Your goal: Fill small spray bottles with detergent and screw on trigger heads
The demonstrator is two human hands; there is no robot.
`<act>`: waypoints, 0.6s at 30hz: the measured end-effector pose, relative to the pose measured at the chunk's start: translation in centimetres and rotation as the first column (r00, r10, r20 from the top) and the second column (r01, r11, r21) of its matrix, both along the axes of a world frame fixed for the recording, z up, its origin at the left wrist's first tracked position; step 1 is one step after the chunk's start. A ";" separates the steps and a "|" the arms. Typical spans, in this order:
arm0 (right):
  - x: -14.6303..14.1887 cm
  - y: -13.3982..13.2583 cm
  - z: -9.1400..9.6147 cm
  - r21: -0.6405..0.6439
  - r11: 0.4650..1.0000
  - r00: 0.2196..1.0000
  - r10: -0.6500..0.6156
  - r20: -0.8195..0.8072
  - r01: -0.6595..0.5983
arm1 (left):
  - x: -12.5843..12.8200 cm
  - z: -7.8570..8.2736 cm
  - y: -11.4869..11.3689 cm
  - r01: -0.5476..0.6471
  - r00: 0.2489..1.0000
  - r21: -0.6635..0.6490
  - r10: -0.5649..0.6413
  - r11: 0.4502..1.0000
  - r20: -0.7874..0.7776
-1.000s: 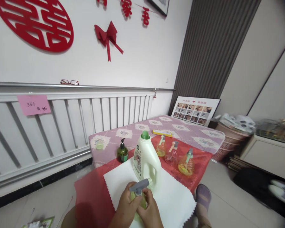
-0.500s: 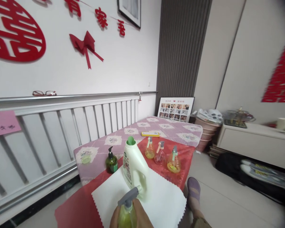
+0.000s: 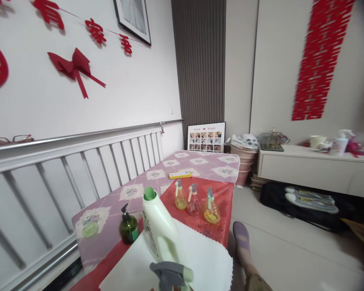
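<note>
At the bottom edge, close to the camera, is the grey trigger head of a spray bottle (image 3: 170, 275) with a pale green nozzle facing right. Only slivers of my left hand (image 3: 152, 289) and my right hand (image 3: 176, 288) show below it, fingers closed around the bottle; its body is cut off by the frame. Just behind it a large pale green detergent jug (image 3: 160, 226) stands uncapped, its green pouring spout exposed, on a white scalloped mat (image 3: 206, 250). A dark green pump bottle (image 3: 129, 228) stands left of the jug.
Three clear spray bottles (image 3: 180, 198) stand on the red cloth (image 3: 221, 202), at least two with yellow liquid. A pale green round cap (image 3: 90, 229) and a yellow-edged box (image 3: 180, 175) lie on the purple tablecloth (image 3: 154, 176). A white radiator (image 3: 109, 169) runs along the left.
The view has swung to the right. The held spray bottle has come nearer the camera, its nozzle now pointing right, and my hands have dropped mostly out of frame.
</note>
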State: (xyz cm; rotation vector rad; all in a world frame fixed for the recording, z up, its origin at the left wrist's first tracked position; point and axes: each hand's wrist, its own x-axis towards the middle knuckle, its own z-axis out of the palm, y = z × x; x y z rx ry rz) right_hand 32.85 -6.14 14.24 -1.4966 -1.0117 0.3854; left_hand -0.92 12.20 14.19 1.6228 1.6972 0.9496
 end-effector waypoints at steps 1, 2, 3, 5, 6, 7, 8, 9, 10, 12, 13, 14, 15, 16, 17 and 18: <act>0.2 0.1 -0.2 -0.004 1.000 1.000 -0.009 -0.003 0.009 | 0.1 0.0 0.7 -0.007 1.000 0.000 0.007 1.000 -0.015; 0.3 0.3 -0.3 -0.006 1.000 1.000 -0.017 -0.006 0.017 | 0.1 -0.1 1.2 -0.011 1.000 0.000 0.011 1.000 -0.027; 0.5 0.5 -0.3 -0.012 1.000 1.000 -0.025 -0.010 0.025 | 0.0 -0.3 1.5 -0.012 0.999 0.001 0.012 1.000 -0.037; 1.1 0.9 -0.1 -0.040 0.999 0.999 -0.031 -0.028 0.030 | -0.1 -0.8 1.7 -0.013 0.998 0.007 0.013 1.000 -0.057; 1.5 1.2 0.1 -0.058 0.998 0.999 -0.031 -0.038 0.029 | -0.2 -1.0 1.6 -0.013 0.998 0.012 0.014 1.000 -0.065; 1.8 1.4 0.3 -0.075 0.997 0.998 -0.032 -0.048 0.028 | -0.3 -1.3 1.6 -0.013 0.997 0.019 0.014 1.000 -0.073; 2.2 1.6 0.5 -0.091 0.996 0.998 -0.029 -0.058 0.024 | -0.4 -1.5 1.5 -0.012 0.997 0.028 0.014 1.000 -0.080; 2.5 1.7 0.7 -0.102 0.995 0.997 -0.025 -0.067 0.019 | -0.5 -1.7 1.3 -0.011 0.996 0.038 0.014 0.999 -0.087; 2.6 1.7 0.8 -0.107 0.994 0.997 -0.022 -0.075 0.014 | -0.6 -1.9 1.1 -0.010 0.995 0.049 0.015 0.999 -0.095; 2.3 1.4 0.7 -0.118 0.993 0.996 -0.015 -0.090 0.004 | -0.8 -2.3 0.4 -0.011 0.993 0.072 0.019 0.997 -0.117; 1.9 1.1 0.6 -0.125 0.992 0.995 0.003 -0.101 -0.016 | -0.9 -2.6 -0.3 -0.014 0.991 0.081 0.024 0.997 -0.130; 1.2 0.7 0.4 -0.127 0.990 0.993 0.042 -0.113 -0.057 | -1.1 -2.9 -1.2 -0.017 0.989 0.090 0.030 0.996 -0.146; 0.4 0.4 0.1 -0.126 0.986 0.988 0.093 -0.124 -0.108 | -1.3 -3.2 -2.2 -0.018 0.986 0.096 0.033 0.995 -0.162; -0.4 0.1 0.0 -0.117 0.976 0.977 0.165 -0.137 -0.182 | -1.6 -3.6 -3.5 -0.025 0.983 0.104 0.044 0.994 -0.178; -1.3 0.0 0.0 -0.105 0.960 0.959 0.243 -0.144 -0.259 | -1.9 -4.1 -4.8 -0.028 0.979 0.106 0.049 0.994 -0.197; -2.1 0.1 0.0 -0.105 0.945 0.944 0.295 -0.147 -0.311 | -2.2 -4.5 -6.3 -0.035 0.975 0.111 0.058 0.993 -0.216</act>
